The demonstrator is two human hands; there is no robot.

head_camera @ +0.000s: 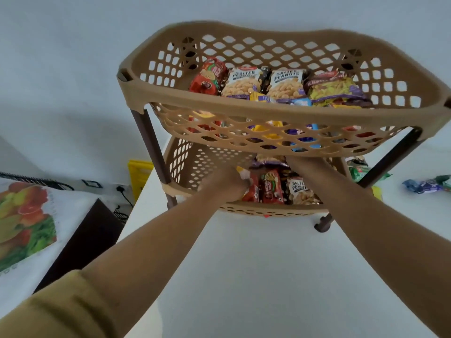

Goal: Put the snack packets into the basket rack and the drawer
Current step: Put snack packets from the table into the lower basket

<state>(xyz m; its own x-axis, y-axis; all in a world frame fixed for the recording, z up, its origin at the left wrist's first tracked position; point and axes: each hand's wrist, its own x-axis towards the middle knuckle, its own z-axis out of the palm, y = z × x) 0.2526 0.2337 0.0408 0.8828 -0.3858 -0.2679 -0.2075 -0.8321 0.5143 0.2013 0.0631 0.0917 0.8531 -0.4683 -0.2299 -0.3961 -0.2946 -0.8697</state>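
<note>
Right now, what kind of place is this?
Probably a room at home: a plastic basket rack holding snack packets stands on a white table, and a fruit-print cloth covers furniture beside it.

Both bare forearms (158, 240) are stretched forward. The left hand (223, 182) is curled round a red foil snack packet (252, 191); the right hand is hidden beyond the wrist

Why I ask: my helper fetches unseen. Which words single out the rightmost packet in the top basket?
Find the tan plastic two-tier lattice basket rack on the white table. In its top basket, packets sit in a row at the back; take the rightmost packet. It shows yellow-green snacks with purple trim, unlike the white salted peanuts packet beside it.
</note>
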